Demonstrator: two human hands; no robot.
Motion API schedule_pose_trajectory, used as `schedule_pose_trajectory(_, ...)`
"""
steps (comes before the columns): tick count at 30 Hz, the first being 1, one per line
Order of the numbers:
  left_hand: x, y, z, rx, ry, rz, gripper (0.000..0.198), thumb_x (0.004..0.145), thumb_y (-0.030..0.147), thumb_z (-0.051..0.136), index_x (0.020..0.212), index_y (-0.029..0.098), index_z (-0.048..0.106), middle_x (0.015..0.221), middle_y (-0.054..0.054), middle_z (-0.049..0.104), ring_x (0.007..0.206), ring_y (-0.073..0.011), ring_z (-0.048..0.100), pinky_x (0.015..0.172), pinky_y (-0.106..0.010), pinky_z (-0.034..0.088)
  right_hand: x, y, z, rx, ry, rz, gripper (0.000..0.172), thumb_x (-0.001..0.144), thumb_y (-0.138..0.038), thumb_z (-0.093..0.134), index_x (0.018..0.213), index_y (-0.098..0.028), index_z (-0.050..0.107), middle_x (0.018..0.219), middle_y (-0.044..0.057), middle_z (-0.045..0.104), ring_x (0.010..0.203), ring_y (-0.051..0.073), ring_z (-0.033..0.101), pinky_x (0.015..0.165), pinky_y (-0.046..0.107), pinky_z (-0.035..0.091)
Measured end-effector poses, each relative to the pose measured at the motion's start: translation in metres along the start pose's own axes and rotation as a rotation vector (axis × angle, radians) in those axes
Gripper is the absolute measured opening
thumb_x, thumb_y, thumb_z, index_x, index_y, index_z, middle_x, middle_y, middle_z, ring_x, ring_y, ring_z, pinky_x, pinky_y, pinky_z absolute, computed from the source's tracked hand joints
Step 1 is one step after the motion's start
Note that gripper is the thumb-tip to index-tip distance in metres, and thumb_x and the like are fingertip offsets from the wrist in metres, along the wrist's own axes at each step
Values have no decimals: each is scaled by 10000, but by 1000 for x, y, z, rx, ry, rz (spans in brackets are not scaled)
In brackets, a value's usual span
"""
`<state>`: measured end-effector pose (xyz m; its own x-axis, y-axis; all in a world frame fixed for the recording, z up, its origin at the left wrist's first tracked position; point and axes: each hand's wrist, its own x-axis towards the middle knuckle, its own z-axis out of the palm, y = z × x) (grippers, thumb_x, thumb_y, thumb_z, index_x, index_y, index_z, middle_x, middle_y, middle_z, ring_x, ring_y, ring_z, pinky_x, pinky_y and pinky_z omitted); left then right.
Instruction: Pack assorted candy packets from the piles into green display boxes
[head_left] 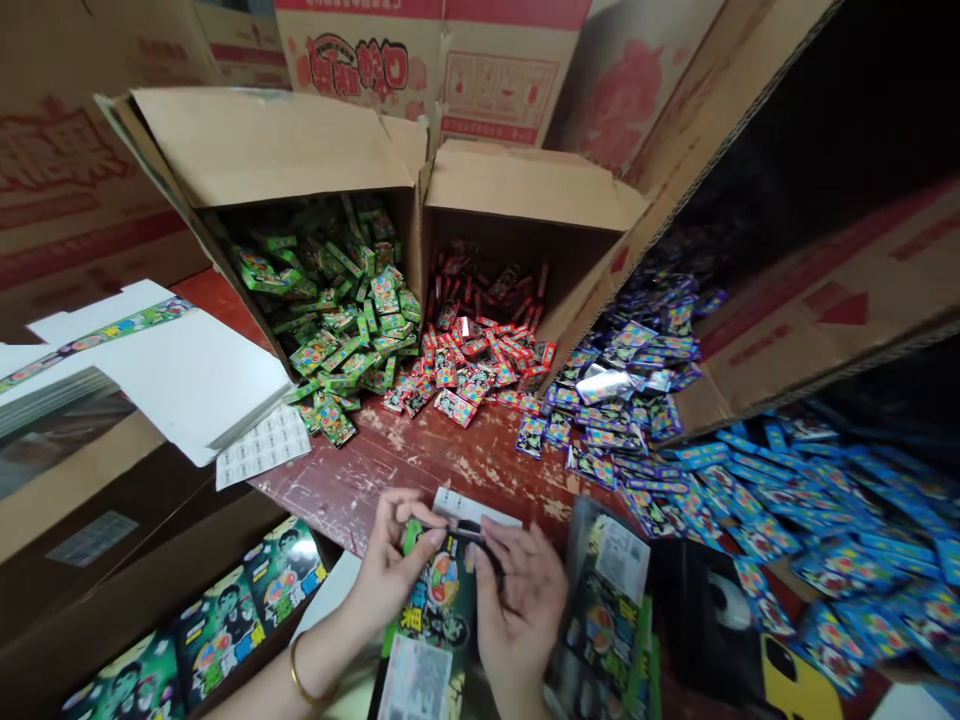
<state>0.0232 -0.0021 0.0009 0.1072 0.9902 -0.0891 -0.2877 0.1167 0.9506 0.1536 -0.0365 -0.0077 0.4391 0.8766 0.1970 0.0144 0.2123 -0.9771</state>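
A black and green printed candy packet (437,610) is held upright in front of me, with a pale label on its lower part. My left hand (390,565), a gold bangle on its wrist, pinches the packet's top left edge between thumb and fingers. Closed on the top right edge is my right hand (519,600), its thumb lying on the front. A small white sheet (484,507) lies on the table just behind the packet. To the right of my right hand stand similar filled packets (600,610) in clear wrapping.
Tipped cartons spill small green packs (352,330), red packs (469,365) and purple packs (630,390) onto the red table (390,450). Blue packs (840,530) spread at right. White card sheets (187,370) and a sticker sheet (262,447) lie left, above a box of green packages (225,630).
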Motion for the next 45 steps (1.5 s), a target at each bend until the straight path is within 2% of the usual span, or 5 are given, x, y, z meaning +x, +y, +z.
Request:
schedule_pose_trajectory(14,10,17,4,201,42,-190,379,756,520,660,812,147,692,735,-51,719,648,-189,635,614,-280,494,45,-19,-6,249,-241,546,617,722,-303,763,1227,-215,420,841,44,752,854,237,697,872,424,500)
schedule_pose_trajectory(19,1,16,9,269,-18,-45,267,827,446,605,795,188,668,886,-47,710,887,-221,633,826,-308,474,26,-14,-11,30,-230,317,510,800,-328,680,1244,-230,447,826,41,732,821,234,682,861,434,495)
schedule_pose_trajectory(23,-2,4,6,196,-94,-143,267,737,347,724,917,210,581,852,-10,669,773,-177,614,719,-279,490,20,-2,-19,-144,-221,111,280,818,-329,656,1076,-237,598,994,79,670,961,233,631,904,394,474)
schedule_pose_trajectory(34,1,7,14,238,-138,-172,366,725,323,729,940,224,449,734,69,542,646,-116,521,621,-223,434,103,-33,-13,-94,-781,500,345,602,-445,802,664,-163,613,603,-25,587,545,105,525,544,232,405)
schedule_pose_trajectory(45,-1,9,16,260,-107,-122,348,718,293,740,934,213,478,765,46,576,724,-135,568,673,-232,448,83,-31,-12,-289,-689,414,171,631,-252,761,645,-179,608,540,-61,501,459,80,433,457,209,317)
